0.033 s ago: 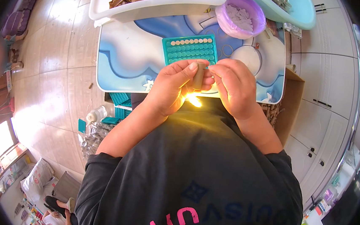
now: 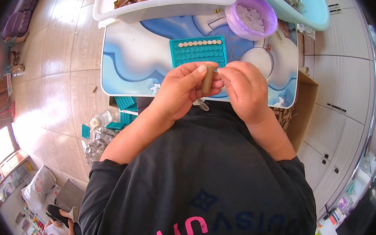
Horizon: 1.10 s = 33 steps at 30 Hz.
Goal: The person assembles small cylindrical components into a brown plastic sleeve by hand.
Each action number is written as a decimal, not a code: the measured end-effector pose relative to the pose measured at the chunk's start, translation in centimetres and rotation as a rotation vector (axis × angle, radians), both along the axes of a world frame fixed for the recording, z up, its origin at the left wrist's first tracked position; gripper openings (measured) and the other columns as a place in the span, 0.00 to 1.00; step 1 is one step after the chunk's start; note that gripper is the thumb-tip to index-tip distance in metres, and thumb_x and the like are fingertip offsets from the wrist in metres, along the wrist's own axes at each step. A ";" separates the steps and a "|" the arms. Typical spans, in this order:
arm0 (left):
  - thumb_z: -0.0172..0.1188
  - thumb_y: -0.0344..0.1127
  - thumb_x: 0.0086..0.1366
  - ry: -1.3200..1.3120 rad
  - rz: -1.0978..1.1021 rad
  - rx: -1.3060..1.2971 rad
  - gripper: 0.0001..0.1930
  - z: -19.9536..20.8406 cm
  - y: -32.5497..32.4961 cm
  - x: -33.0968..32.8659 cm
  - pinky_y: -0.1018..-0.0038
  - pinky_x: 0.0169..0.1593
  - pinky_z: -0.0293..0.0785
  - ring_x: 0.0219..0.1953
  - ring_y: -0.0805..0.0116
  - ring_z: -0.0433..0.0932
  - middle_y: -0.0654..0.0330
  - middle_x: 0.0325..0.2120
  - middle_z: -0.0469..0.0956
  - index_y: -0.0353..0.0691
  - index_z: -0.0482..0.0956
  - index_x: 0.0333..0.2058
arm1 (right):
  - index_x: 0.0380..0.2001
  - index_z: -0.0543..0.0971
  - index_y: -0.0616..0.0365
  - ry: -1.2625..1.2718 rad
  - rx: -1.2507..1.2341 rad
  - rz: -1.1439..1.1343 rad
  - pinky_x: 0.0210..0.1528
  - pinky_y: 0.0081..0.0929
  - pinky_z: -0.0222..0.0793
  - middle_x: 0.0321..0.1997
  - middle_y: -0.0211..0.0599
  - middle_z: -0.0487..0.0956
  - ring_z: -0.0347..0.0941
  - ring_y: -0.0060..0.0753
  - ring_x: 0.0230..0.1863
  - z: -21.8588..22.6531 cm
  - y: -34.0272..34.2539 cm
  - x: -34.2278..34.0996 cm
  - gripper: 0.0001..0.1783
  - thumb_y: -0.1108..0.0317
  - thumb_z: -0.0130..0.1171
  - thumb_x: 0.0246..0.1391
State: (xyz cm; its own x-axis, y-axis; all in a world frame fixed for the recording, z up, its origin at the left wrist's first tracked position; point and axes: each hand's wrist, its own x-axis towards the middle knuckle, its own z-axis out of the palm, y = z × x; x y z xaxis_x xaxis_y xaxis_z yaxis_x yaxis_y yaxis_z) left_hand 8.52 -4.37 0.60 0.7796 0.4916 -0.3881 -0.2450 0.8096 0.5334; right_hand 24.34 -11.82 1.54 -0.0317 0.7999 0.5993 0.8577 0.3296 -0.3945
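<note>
My left hand is closed round a short brown tube-like piece, thumb on top, holding it roughly upright over the near edge of the table. Beside it, my right hand pinches with thumb and forefinger at the piece's right side; whatever lies between those fingertips is too small to make out. Just beyond both hands lies a teal tray with rows of round hollows. White round pieces fill its far row. Below my left hand, against the dark shirt, a small shiny grey thing shows.
A white tub of brown pieces stands at the table's far side. A purple bowl of whitish bits and a light-blue basin are right of it. A cardboard box stands at right; teal trays lie at lower left.
The bright yellow glow below my left hand has gone out, and the small grey thing shows there instead. Both hands and the brown piece stay nearly in place.
</note>
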 end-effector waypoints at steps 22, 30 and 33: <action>0.47 0.37 0.69 0.075 -0.024 0.045 0.17 -0.3 -0.2 -0.4 0.71 0.47 0.75 0.39 0.67 0.78 0.55 0.37 0.77 0.28 0.70 0.47 | 0.27 0.73 0.60 0.227 -0.131 0.064 0.29 0.33 0.69 0.28 0.39 0.76 0.73 0.44 0.28 0.2 0.3 -0.6 0.07 0.77 0.60 0.43; 0.43 0.39 0.69 0.058 -0.054 0.055 0.20 0.0 -0.2 -0.5 0.70 0.50 0.74 0.41 0.68 0.77 0.55 0.39 0.76 0.29 0.68 0.51 | 0.27 0.72 0.61 0.231 -0.105 0.033 0.28 0.34 0.69 0.28 0.40 0.76 0.73 0.45 0.28 0.5 0.2 -0.9 0.07 0.78 0.60 0.43; 0.43 0.39 0.69 0.058 -0.065 0.057 0.19 -0.1 -0.4 -0.3 0.70 0.50 0.74 0.41 0.69 0.77 0.55 0.39 0.76 0.29 0.68 0.51 | 0.27 0.72 0.61 0.210 -0.100 0.036 0.27 0.34 0.69 0.28 0.40 0.76 0.73 0.45 0.27 0.3 0.4 -0.9 0.07 0.78 0.60 0.43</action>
